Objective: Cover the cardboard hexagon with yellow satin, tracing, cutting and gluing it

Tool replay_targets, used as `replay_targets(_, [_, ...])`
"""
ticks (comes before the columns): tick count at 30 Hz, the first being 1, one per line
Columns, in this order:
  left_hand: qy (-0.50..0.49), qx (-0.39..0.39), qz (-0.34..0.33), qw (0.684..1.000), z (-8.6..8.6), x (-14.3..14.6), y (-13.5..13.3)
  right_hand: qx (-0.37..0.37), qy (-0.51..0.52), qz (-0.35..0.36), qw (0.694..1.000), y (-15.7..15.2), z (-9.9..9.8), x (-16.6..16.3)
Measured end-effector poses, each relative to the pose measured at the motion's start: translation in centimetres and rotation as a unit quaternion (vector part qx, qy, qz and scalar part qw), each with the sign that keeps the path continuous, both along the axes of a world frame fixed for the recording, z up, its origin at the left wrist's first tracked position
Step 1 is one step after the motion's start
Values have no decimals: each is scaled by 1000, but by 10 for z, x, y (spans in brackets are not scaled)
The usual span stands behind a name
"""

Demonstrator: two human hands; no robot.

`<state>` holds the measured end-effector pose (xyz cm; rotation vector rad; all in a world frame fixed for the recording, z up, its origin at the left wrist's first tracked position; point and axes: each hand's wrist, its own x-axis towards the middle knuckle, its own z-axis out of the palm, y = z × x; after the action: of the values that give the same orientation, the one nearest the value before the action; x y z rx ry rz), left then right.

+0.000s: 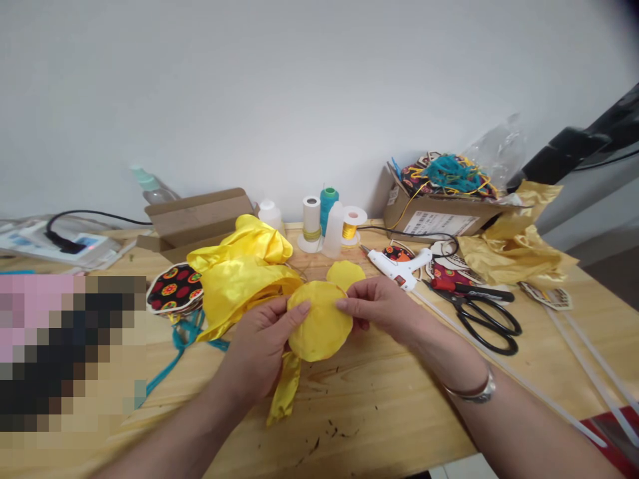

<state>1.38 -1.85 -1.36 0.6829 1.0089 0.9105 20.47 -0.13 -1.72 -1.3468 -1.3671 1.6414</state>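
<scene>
Between my two hands is a round yellow fabric disc [320, 326], held up above the wooden table. My left hand [267, 336] grips its left edge, thumb on the front face. On the opposite edge my right hand [377, 306] pinches it between thumb and fingers. A narrow yellow satin strip [285, 392] hangs below my left hand; whether it joins the disc I cannot tell. Behind the disc lies a second yellow disc [345, 274]. Crumpled yellow satin cloth [242, 273] is heaped just beyond my left hand.
A white glue gun [402, 266] and black-handled scissors [486, 322] lie to the right. Thread spools [328, 206] and a squeeze bottle [333, 233] stand at the back, between a cardboard box [200, 216] and a filled carton [429, 216]. Patterned pieces [174, 287] lie left on the table [369, 419].
</scene>
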Motion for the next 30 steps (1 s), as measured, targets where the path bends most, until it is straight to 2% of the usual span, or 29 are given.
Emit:
replay_targets(13, [18,5,-40,999,-2,-7,1,15,-18,-28,999,2,5,2])
replay_targets(20, [9,-5,-27,1000,1,-6,1,17,-16,-25,999,2,5,3])
replay_targets(30, [15,-17,-9,1000,1,-5,2,-4,-23,30,999,0,6,3])
